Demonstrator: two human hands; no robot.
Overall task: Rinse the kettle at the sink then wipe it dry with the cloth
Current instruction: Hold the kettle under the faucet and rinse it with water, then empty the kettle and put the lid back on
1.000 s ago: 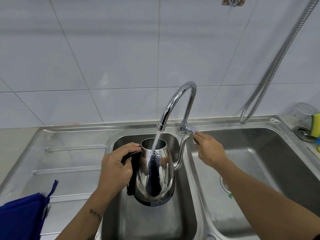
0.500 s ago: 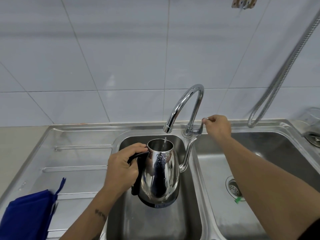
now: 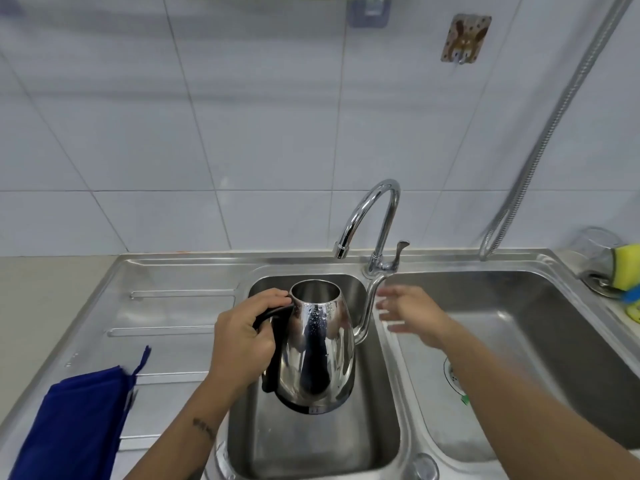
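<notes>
Over the shiny steel sink, the left hand grips the upright silver kettle's black handle, spout pointing right toward the spread right hand.

Water stream gone: nothing runs from the curved chrome tap spout; a second ago it poured into the open mouth of the polished steel gooseneck kettle. Right hand off the small chrome tap lever, now lower, over the divider between the basins, fingers spread and blurred, just beside the kettle's thin spout. Lever now stands upright. Kettle sits slightly lower under the tap, droplets on its wall.
</notes>
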